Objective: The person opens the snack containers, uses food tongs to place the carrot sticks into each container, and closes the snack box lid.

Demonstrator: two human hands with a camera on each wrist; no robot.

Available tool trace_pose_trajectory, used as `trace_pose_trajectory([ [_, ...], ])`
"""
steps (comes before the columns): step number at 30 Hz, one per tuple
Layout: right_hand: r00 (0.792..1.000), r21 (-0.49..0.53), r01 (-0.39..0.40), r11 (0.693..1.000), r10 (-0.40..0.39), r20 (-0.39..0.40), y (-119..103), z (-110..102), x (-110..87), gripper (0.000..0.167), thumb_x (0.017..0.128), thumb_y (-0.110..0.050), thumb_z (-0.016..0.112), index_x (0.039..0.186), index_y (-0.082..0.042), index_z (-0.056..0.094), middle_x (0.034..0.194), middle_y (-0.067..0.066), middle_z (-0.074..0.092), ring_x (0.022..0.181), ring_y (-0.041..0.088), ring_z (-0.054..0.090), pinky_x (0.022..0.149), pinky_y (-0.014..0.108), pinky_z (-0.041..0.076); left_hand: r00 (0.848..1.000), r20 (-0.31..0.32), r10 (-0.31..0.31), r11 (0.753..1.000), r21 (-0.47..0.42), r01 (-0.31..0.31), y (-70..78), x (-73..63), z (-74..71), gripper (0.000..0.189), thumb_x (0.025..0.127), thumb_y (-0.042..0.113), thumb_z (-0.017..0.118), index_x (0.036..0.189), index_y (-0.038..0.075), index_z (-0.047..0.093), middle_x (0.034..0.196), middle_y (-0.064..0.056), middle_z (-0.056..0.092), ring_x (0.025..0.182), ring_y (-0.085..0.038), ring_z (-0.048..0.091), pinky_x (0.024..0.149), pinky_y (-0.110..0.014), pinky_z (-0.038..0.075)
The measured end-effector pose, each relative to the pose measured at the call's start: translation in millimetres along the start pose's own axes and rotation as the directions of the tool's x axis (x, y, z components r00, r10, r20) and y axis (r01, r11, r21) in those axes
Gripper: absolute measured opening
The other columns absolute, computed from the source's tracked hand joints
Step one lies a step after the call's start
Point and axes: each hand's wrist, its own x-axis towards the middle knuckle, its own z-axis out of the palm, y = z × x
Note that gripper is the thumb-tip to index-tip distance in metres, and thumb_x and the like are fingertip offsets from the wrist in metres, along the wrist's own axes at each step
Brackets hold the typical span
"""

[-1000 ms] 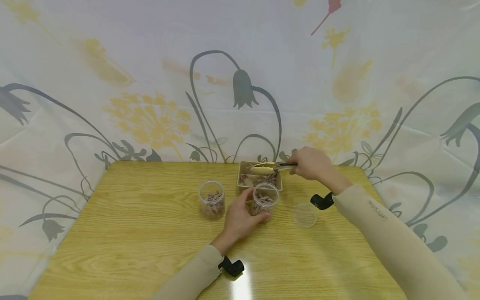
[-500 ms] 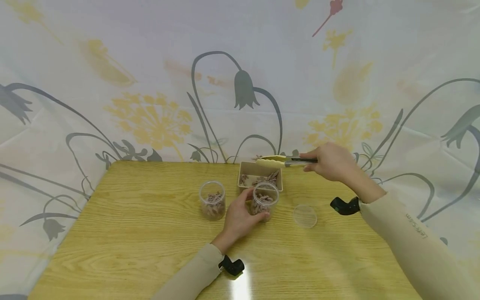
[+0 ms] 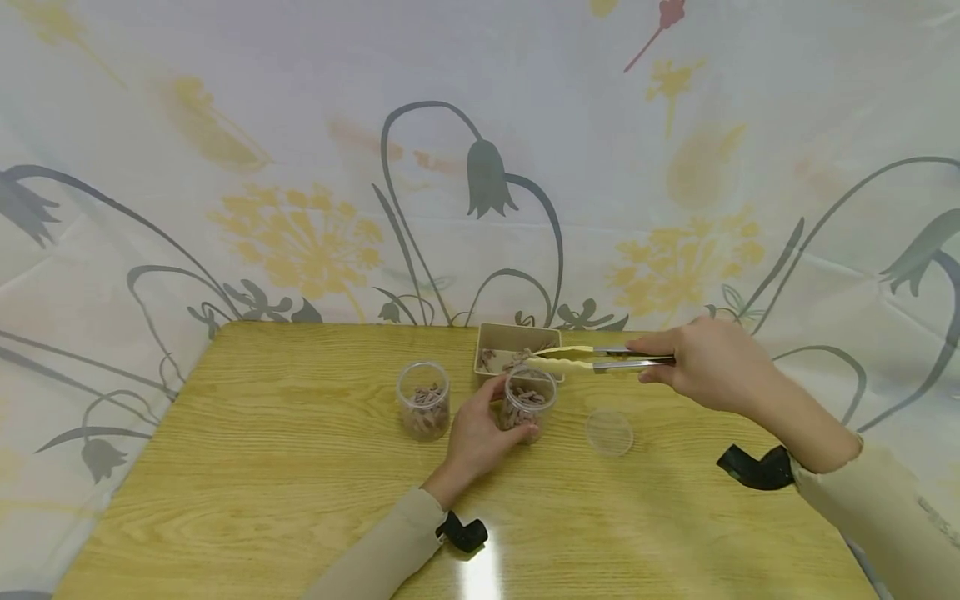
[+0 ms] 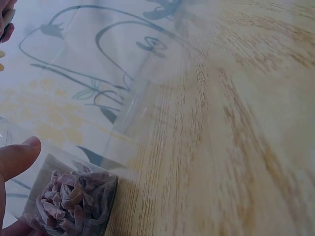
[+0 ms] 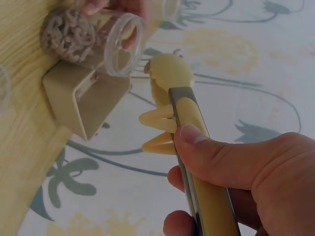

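Observation:
My left hand (image 3: 480,435) is wrapped around a clear plastic jar (image 3: 528,408) standing on the table, partly filled with small purplish-brown strips. In my right hand (image 3: 708,364) I grip tongs (image 3: 600,358) with yellow tips and metal arms. Their tips are above the jar's open mouth, with a few strips (image 3: 519,358) between them. Behind the jar stands a beige rectangular bin (image 3: 506,335) with more strips inside. The right wrist view shows the thumb pressed along the tongs (image 5: 189,147). In the left wrist view, strips (image 4: 71,201) fill the lower part of the jar.
A second open clear jar (image 3: 424,404) with strips stands left of my left hand. A round clear lid (image 3: 609,432) lies flat on the table (image 3: 300,483) to the right. A patterned cloth (image 3: 322,150) hangs behind the table's back edge.
The tongs rose out of the bin with some strips, then came toward me and lower, over the held jar. My left hand and the jar stayed put.

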Motion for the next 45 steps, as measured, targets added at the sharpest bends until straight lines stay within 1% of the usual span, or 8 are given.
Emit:
trace_pose_trajectory([
  [5,0.999,-0.032,0.015,0.999,-0.014,0.038,-3,4,-3.3,0.036,0.083,-0.028,0.081,0.117,-0.015,0.076,0.089,0.002,0.076,0.046,0.002,0.046,0.041,0.027,0.031,1.000,-0.006,0.000,1.000,0.012,0.000,-0.5,0.1,-0.7,0.080,0.071,0.038,0.091,0.140,0.018,0.054,0.121,-0.002,0.068,0.111,-0.020,0.063,0.090,-0.041,0.051],
  [11,0.997,-0.099,0.077,0.992,-0.073,0.038,-8,8,-0.3,0.036,0.079,-0.028,0.084,0.112,-0.016,0.078,0.087,-0.001,0.075,0.053,0.004,0.054,0.042,0.026,0.037,1.000,-0.006,-0.003,1.000,0.009,0.003,-0.3,0.1,-0.7,0.081,0.070,0.038,0.091,0.140,0.017,0.054,0.121,-0.003,0.068,0.111,-0.021,0.062,0.091,-0.042,0.051],
  [17,0.994,-0.127,0.090,0.988,-0.082,0.067,-14,8,2.5,0.037,0.079,-0.027,0.084,0.113,-0.014,0.077,0.088,-0.001,0.074,0.053,0.004,0.053,0.042,0.025,0.036,1.000,0.000,-0.011,1.000,0.007,0.011,0.6,-0.5,-0.2,0.081,0.070,0.035,0.092,0.140,0.017,0.054,0.121,-0.003,0.067,0.111,-0.021,0.062,0.092,-0.042,0.050],
  [21,0.994,-0.134,0.082,0.988,-0.071,0.083,-15,7,3.8,0.038,0.079,-0.027,0.084,0.114,-0.014,0.077,0.086,-0.001,0.074,0.051,0.004,0.050,0.041,0.026,0.035,1.000,-0.002,-0.010,1.000,0.014,0.010,1.3,-1.0,0.0,0.081,0.070,0.035,0.092,0.140,0.015,0.054,0.121,-0.005,0.068,0.111,-0.023,0.062,0.091,-0.043,0.050],
  [28,0.994,-0.134,0.076,0.988,-0.064,0.087,-15,6,6.3,0.040,0.078,-0.027,0.085,0.114,-0.013,0.076,0.089,0.002,0.075,0.054,0.009,0.057,0.042,0.027,0.039,1.000,-0.011,0.003,1.000,0.031,-0.002,0.5,-2.0,0.1,0.081,0.071,0.037,0.091,0.139,0.014,0.054,0.120,-0.005,0.068,0.110,-0.023,0.063,0.091,-0.043,0.051],
  [35,0.995,-0.095,0.051,0.994,-0.043,0.089,-8,-1,9.0,0.046,0.079,-0.030,0.084,0.121,-0.012,0.073,0.090,0.006,0.075,0.053,0.008,0.057,0.041,0.027,0.038,1.000,0.000,-0.015,0.999,0.032,0.015,-1.4,-1.5,1.1,0.082,0.070,0.038,0.091,0.140,0.017,0.054,0.122,-0.003,0.067,0.112,-0.020,0.062,0.093,-0.040,0.050],
  [40,0.995,-0.090,0.025,0.996,-0.016,0.099,3,-8,18.7,0.049,0.080,-0.030,0.083,0.123,-0.011,0.072,0.098,0.010,0.075,0.054,0.011,0.058,0.042,0.030,0.038,1.000,0.002,-0.021,0.999,0.024,0.020,-2.4,-1.0,1.8,0.080,0.070,0.037,0.091,0.138,0.018,0.055,0.121,-0.002,0.068,0.111,-0.020,0.062,0.093,-0.040,0.049],
  [45,0.986,-0.113,-0.015,0.994,0.033,0.162,13,-8,35.3,0.050,0.082,-0.030,0.082,0.126,-0.010,0.070,0.101,0.010,0.074,0.057,0.013,0.058,0.043,0.031,0.036,1.000,0.008,-0.025,1.000,0.007,0.025,-2.3,-0.6,0.1,0.079,0.069,0.036,0.092,0.137,0.018,0.055,0.121,-0.002,0.068,0.112,-0.019,0.062,0.094,-0.040,0.049],
])
